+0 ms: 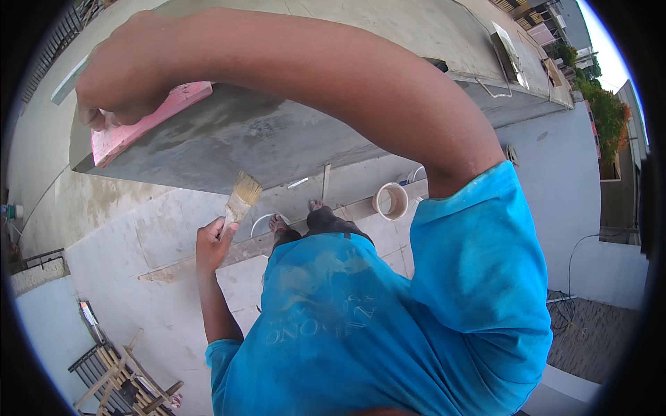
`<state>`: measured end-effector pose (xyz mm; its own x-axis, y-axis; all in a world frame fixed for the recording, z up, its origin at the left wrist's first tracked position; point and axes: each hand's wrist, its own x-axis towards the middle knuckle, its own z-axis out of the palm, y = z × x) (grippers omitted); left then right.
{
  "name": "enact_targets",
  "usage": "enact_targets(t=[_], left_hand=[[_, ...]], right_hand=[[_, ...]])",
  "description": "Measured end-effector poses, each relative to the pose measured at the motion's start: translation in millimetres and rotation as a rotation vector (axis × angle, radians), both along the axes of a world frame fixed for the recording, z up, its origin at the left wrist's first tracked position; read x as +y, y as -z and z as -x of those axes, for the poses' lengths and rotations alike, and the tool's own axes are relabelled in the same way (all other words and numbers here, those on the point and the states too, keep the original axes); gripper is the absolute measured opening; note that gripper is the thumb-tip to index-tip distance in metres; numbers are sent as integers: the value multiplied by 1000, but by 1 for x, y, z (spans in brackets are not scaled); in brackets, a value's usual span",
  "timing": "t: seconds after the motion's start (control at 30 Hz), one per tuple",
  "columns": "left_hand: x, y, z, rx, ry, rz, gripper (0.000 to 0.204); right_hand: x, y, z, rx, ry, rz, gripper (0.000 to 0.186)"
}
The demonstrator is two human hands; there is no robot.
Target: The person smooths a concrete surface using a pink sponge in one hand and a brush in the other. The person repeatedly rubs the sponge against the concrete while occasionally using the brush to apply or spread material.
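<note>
My right arm reaches across to the upper left, and my right hand is curled around a flat pink slab with whitish smears. The slab lies against the edge of a grey plastered concrete ledge, whose face has dark, damp-looking patches. My fingers hide the slab's far side. Lower down, my left hand grips the handle of a wide paintbrush, its pale bristles pointing up toward the ledge's lower edge. A pale straight strip shows beside my right hand; what it belongs to is hidden.
A pale bucket stands right of my feet. A flat metal-faced board lies on the ledge at the far right. Wooden sticks and dark railing are piled at lower left. A black cable coils at the right.
</note>
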<state>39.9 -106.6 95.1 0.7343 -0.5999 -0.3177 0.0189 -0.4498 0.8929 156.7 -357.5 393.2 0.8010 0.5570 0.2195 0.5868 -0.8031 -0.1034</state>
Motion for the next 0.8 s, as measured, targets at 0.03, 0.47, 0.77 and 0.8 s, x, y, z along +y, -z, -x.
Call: enact_targets(t=[0.03,0.47,0.77,0.8], left_hand=[[6,-1,3,0,-19,-30,35],[15,48,19,-352,-125,-541,42],[28,58,56,-102,-224,-447,43],[24,59,52,-135,-203,-413,43]], right_hand=[[-20,-4,12,3,18,-14,20],[-257,-91,180,-44,660,-138,21],[-331,-54,163,138,383,5,23],[-333,-46,154,125,337,-29,22]])
